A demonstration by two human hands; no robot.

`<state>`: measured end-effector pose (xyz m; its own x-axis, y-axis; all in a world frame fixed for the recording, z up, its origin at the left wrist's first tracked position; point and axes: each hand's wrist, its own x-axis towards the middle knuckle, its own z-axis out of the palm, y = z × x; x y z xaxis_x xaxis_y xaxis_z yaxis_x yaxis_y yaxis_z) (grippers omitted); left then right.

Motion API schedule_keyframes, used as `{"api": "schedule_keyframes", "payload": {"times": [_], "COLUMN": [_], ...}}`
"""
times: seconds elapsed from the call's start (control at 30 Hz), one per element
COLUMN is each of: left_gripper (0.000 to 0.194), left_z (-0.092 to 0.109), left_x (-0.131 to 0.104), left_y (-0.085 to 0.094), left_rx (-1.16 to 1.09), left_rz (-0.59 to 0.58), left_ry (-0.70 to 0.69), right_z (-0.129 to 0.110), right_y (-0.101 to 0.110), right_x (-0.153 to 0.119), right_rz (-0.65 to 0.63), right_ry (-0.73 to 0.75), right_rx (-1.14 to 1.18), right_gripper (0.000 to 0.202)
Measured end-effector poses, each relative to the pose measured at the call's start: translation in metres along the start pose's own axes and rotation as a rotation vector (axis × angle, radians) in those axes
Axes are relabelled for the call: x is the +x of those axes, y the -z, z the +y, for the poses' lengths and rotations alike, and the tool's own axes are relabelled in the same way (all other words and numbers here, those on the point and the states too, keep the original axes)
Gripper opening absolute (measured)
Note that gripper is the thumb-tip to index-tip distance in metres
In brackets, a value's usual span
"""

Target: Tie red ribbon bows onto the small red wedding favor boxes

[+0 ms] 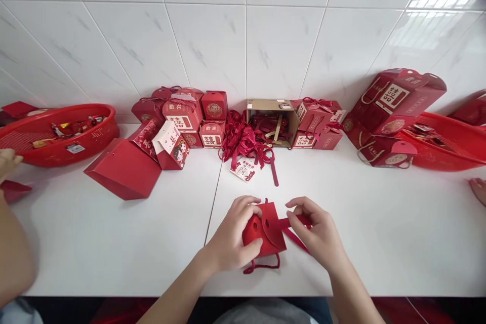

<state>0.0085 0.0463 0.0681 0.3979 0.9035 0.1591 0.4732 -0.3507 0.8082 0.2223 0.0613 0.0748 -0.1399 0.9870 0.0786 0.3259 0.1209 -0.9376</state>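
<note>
A small red box point(271, 233) with two holes near its top edges lies on the white table in front of me. My left hand point(237, 235) is wrapped round its left side, thumb below and fingers above. Dark red cord loops stick out at its top and bottom. At the right of the box, my right hand point(317, 228) pinches a red ribbon point(290, 223) between thumb and fingers. One ribbon tail runs down under that hand. A pile of red ribbons point(243, 136) lies farther back, with a printed card point(245, 169) in front of it.
Along the tiled wall stand red gift boxes point(182, 116) and an open carton point(271, 105) of ribbons. Red baskets point(76, 149) with small items flank both sides. A larger red box point(127, 169) lies left. Other people's hands point(8, 162) show at both edges.
</note>
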Motion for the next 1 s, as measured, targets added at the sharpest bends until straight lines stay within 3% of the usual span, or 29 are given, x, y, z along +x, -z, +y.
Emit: {"api": "schedule_keyframes", "payload": {"times": [0.23,0.43,0.57,0.77,0.9,1.0], "left_gripper": [0.012,0.016,0.019,0.021,0.022,0.009], "left_z": [0.005,0.003,0.007,0.022,0.022,0.018], "left_x": [0.008,0.009,0.008,0.003,-0.006,-0.018], "left_y": [-0.007,-0.008,0.0,0.018,0.015,0.006], "left_rx": [-0.05,-0.081,-0.058,-0.092,-0.166,-0.16], "left_rz": [0.082,0.126,0.183,0.316,0.358,0.384], "left_ry": [0.068,0.063,-0.022,-0.03,-0.009,0.034], "right_z": [0.0,-0.001,-0.007,-0.027,-0.045,-0.057], "right_y": [-0.007,-0.01,-0.008,-0.011,-0.009,0.007], "right_x": [0.003,0.009,0.02,0.031,0.032,0.022], "right_rz": [-0.035,-0.069,-0.309,-0.391,-0.481,-0.37], "right_ry": [0.017,0.193,0.344,0.333,0.293,0.273], "right_rx": [-0.049,-0.136,-0.141,0.003,0.06,0.161], "right_gripper": [0.011,0.028,0.038,0.024,0.023,0.022]}}
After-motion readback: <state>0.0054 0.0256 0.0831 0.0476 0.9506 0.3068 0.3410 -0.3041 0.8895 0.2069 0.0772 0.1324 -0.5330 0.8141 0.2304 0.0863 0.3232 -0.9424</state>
